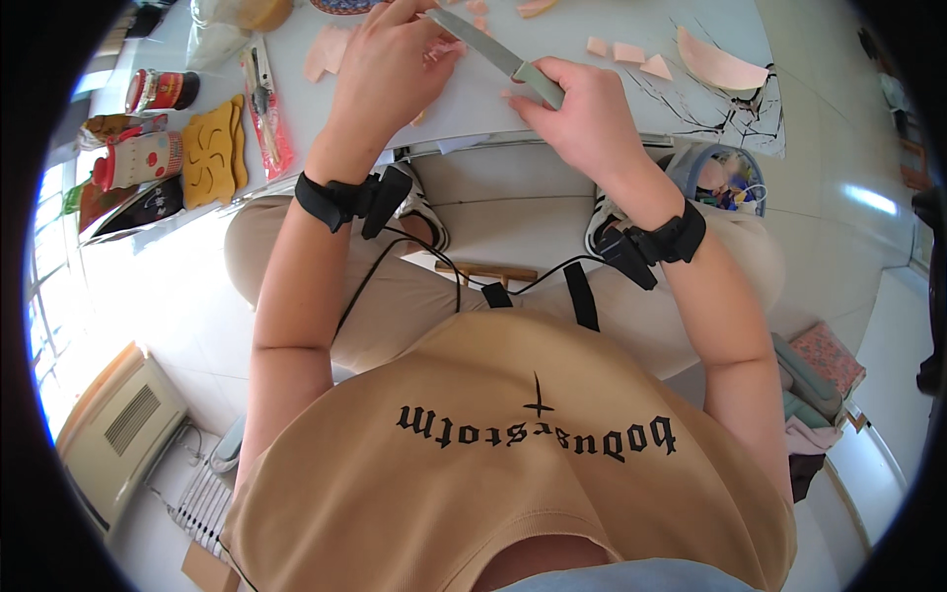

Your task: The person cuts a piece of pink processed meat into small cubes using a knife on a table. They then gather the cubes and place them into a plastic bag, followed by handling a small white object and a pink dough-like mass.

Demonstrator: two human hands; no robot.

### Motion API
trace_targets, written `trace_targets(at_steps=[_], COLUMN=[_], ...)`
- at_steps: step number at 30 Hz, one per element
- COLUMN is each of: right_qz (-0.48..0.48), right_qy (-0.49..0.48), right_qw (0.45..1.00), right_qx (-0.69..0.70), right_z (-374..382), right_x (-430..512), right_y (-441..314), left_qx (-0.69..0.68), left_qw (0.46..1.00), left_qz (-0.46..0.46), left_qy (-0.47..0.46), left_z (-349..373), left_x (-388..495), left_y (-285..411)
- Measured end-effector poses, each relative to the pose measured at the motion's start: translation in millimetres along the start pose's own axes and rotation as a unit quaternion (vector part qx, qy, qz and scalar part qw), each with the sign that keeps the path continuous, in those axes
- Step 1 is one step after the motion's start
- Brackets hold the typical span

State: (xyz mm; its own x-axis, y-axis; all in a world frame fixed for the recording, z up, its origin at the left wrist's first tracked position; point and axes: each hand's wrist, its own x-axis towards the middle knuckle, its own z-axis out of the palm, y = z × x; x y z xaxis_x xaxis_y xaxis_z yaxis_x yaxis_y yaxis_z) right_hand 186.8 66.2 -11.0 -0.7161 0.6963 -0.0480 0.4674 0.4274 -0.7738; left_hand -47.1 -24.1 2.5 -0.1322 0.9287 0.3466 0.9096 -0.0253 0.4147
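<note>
My right hand (584, 122) grips the pale green handle of a knife (488, 46), whose blade points up and to the left. The blade's tip lies over the fingers of my left hand (396, 66), which are closed around a small pink piece (444, 50), mostly hidden. Flat pink pieces (325, 53) lie left of my left hand. Small cut pink pieces (628, 53) lie on the table right of the knife, and a larger curved pink slice (718, 63) is near the table's right corner. What the pink material is, I cannot tell.
On the white table (473, 111), at the left, are a lidded glass jar (163, 90), a red and white container (140, 160), yellow wavy mats (209, 152) and a red plastic package (268, 118). A bin (677, 172) with rubbish stands below the right edge. Black cables (459, 270) run between my wrist straps.
</note>
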Motion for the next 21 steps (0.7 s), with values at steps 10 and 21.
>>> trace_targets(at_steps=[10, 21], right_qz=[-0.037, -0.012], right_qy=[0.041, 0.16], right_qw=[0.998, 0.981], right_qx=[0.003, 0.113], right_z=[6.5, -16.6], right_x=[13.2, 22.3], right_y=[13.3, 27.1], left_qx=[-0.071, -0.104], left_qw=[0.993, 0.993], left_qz=[0.031, -0.011], left_qy=[0.088, -0.049], left_z=[5.9, 16.4], left_x=[3.0, 27.2], left_y=[-4.3, 38.7])
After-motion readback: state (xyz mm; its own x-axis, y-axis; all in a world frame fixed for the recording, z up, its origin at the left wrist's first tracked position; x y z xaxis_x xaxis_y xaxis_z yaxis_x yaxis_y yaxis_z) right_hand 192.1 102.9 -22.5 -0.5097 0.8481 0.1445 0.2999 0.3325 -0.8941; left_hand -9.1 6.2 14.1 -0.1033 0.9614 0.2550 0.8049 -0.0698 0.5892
